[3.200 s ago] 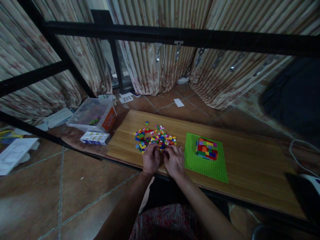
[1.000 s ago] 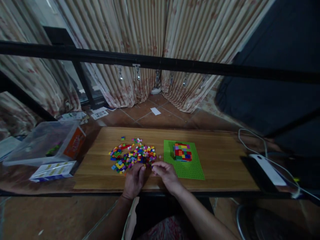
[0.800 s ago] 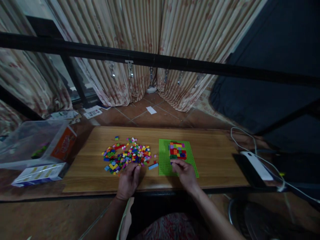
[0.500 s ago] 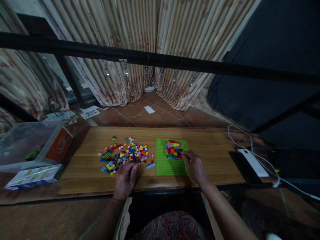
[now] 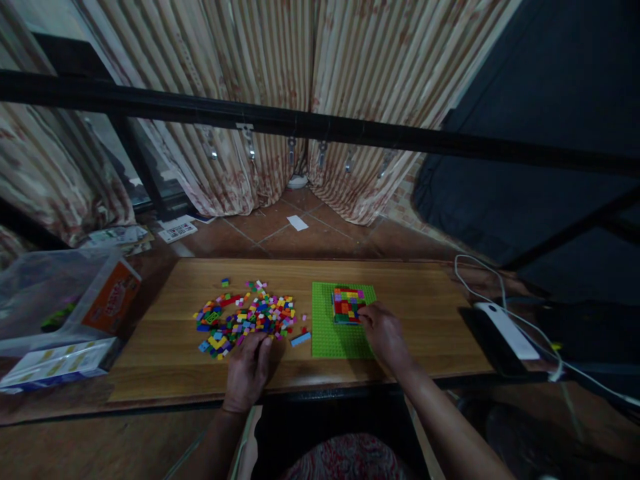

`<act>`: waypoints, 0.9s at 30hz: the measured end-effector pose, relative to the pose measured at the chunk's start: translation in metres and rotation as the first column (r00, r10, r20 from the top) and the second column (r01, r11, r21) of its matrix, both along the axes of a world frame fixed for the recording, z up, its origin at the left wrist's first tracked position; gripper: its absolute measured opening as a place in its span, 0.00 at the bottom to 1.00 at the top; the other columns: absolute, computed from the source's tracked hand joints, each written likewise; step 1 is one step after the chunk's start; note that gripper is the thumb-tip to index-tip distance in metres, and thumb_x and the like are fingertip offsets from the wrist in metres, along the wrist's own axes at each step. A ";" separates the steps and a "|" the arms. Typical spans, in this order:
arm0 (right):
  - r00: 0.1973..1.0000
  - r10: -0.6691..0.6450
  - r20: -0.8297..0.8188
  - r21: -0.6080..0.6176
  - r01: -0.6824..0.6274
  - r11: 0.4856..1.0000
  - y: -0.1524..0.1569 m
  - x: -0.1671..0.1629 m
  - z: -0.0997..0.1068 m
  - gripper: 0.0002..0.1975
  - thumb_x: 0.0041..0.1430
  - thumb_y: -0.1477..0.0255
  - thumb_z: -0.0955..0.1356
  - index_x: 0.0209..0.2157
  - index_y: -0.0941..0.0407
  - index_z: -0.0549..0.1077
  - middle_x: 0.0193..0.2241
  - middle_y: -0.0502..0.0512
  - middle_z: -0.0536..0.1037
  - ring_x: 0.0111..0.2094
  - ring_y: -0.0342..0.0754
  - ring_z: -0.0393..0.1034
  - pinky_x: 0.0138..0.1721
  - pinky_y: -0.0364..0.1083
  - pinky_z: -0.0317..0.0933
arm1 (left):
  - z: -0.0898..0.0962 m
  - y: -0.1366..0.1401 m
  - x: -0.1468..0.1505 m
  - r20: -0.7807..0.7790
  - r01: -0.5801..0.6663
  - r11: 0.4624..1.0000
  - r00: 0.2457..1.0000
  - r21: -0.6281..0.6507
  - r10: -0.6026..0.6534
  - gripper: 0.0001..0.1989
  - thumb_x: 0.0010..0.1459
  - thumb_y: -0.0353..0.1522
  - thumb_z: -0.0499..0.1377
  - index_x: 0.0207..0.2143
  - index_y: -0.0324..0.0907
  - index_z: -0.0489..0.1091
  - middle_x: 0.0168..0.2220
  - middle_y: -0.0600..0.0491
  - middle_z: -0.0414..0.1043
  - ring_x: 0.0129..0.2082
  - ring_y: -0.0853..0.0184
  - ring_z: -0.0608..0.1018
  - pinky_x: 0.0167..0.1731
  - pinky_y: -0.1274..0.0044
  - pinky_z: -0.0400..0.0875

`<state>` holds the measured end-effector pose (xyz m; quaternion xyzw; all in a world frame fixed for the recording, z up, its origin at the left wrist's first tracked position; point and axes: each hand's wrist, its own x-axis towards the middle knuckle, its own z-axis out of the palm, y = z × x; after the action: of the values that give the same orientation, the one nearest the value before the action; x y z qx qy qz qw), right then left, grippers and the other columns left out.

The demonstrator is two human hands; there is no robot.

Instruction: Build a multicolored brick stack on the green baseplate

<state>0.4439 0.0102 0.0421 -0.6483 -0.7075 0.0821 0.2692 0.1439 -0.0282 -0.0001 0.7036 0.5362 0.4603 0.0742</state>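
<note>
My left hand rests at the near edge of a loose pile of small coloured toy bricks. Its thumb and fingers are curled together, and whatever they may hold is hidden. On a green studded baseplate stands a low, square block of multicoloured bricks. My right hand reaches over the plate's right side, fingertips pinched together at the right edge of that block. Any piece between those fingertips is too small to make out. A long light-blue brick lies between the pile and the baseplate.
The wooden table carries everything. At its left are a clear plastic bin with an orange label and a white box. On the right lie a white power bank-like object, a black flat item and a white cable.
My right fingertips have shifted slightly left along the brick block. My left hand stays by the pile, fingers still curled. The whole view has tipped up a little.
</note>
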 end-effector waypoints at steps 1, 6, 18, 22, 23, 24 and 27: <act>1.000 -0.013 -0.028 -0.009 0.013 1.000 0.001 0.000 0.000 0.10 0.57 0.75 0.62 0.29 0.55 0.75 0.32 0.56 0.76 0.33 0.48 0.70 0.38 0.45 0.62 | 0.000 0.000 0.000 0.000 -0.004 1.000 1.000 0.002 0.004 0.07 0.63 0.34 0.52 0.36 0.41 0.67 0.32 0.52 0.73 0.32 0.68 0.77 0.34 0.77 0.72; 0.928 -0.204 -0.311 -0.062 0.194 0.979 0.005 0.000 -0.011 0.07 0.50 0.69 0.67 0.31 0.57 0.74 0.31 0.55 0.77 0.27 0.47 0.69 0.33 0.46 0.63 | 0.001 0.000 0.000 0.000 -0.014 1.000 1.000 -0.025 0.014 0.08 0.63 0.34 0.52 0.37 0.41 0.67 0.32 0.51 0.74 0.33 0.67 0.77 0.34 0.77 0.72; 0.488 -0.426 -0.762 -0.296 0.322 0.899 0.012 0.000 -0.038 0.23 0.32 0.63 0.75 0.33 0.58 0.73 0.27 0.53 0.78 0.30 0.49 0.72 0.34 0.48 0.64 | 0.001 0.002 0.000 -0.028 -0.026 0.999 0.999 -0.027 0.026 0.09 0.63 0.36 0.51 0.36 0.41 0.68 0.32 0.51 0.74 0.32 0.66 0.77 0.34 0.76 0.72; 0.456 -0.411 -0.789 -0.293 0.308 0.905 0.014 -0.002 -0.036 0.21 0.31 0.64 0.75 0.31 0.57 0.72 0.26 0.52 0.78 0.30 0.49 0.72 0.34 0.48 0.64 | -0.002 0.001 -0.002 -0.030 -0.035 0.998 0.999 -0.054 0.033 0.09 0.63 0.36 0.51 0.36 0.41 0.68 0.32 0.51 0.74 0.32 0.66 0.77 0.34 0.75 0.72; 0.451 -0.410 -0.793 -0.292 0.310 0.905 0.015 -0.002 -0.036 0.20 0.31 0.64 0.75 0.30 0.56 0.72 0.26 0.51 0.78 0.29 0.49 0.71 0.34 0.48 0.64 | -0.002 0.000 -0.002 -0.028 -0.034 0.997 0.999 -0.063 0.033 0.09 0.63 0.36 0.51 0.36 0.41 0.68 0.31 0.51 0.74 0.32 0.66 0.77 0.35 0.75 0.72; 0.443 -0.407 -0.799 -0.293 0.305 0.906 0.014 -0.002 -0.035 0.20 0.30 0.64 0.75 0.30 0.56 0.72 0.25 0.51 0.77 0.29 0.48 0.71 0.34 0.48 0.64 | -0.003 0.000 -0.002 -0.027 -0.032 0.997 0.999 -0.068 0.030 0.09 0.63 0.36 0.51 0.36 0.41 0.68 0.32 0.51 0.74 0.32 0.66 0.77 0.35 0.75 0.72; 0.381 -0.377 -0.845 -0.292 0.263 0.920 0.009 -0.001 -0.032 0.23 0.29 0.64 0.77 0.30 0.56 0.72 0.26 0.51 0.78 0.30 0.48 0.71 0.34 0.47 0.64 | -0.003 0.000 -0.003 -0.032 -0.031 0.997 0.999 -0.069 0.029 0.10 0.63 0.37 0.52 0.36 0.41 0.68 0.33 0.50 0.74 0.34 0.65 0.77 0.37 0.74 0.72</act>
<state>0.4433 0.0189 0.0097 -0.6458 -0.3165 0.3929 0.5730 0.1413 -0.0279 -0.0034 0.6996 0.5634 0.4316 0.0832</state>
